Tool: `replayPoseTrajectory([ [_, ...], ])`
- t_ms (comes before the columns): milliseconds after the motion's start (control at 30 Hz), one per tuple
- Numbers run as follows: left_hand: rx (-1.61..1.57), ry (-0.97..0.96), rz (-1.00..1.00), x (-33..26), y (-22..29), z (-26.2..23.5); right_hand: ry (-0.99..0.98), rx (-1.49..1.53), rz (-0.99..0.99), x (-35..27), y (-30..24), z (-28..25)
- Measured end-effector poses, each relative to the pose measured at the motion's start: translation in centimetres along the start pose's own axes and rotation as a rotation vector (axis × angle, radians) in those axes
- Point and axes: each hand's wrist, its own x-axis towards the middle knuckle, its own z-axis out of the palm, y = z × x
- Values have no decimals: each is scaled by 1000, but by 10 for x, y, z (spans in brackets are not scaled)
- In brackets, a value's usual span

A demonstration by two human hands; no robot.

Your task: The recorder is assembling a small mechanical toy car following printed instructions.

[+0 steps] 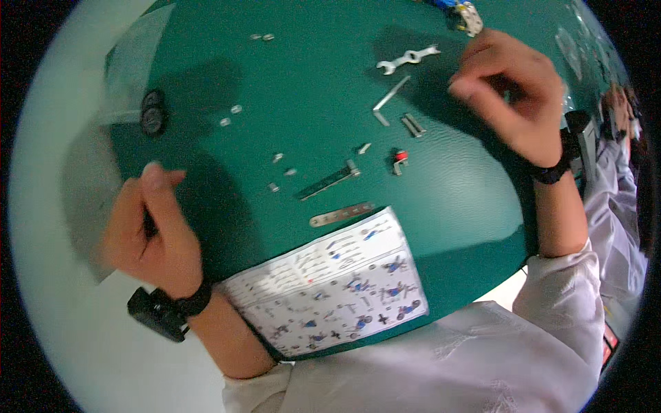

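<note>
Hands (172,242) (536,107) curled, contents unclear | black wheels (153,121) beyond left | wrench (411,56) near right

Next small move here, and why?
Probably use the right hand to draw the blue-and-white piece toward the printed sheet. The piece sits at the top edge of view, close to that hand (contact unclear), while the metal strip lies right by the sheet, whose drawings show blue models.

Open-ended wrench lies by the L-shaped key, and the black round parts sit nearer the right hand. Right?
Not quite: the black round parts sit nearer the left hand in the head view. The wrench does lie by the L-shaped key.
</note>
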Motion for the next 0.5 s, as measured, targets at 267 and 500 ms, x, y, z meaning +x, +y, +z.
replayPoseTrajectory([
  [267,-47,109,-156,1,-2,-2,254,11,152,-10,5,8],
  [500,-121,122,-122,3,-8,0,349,-7,120,-8,8,14],
])
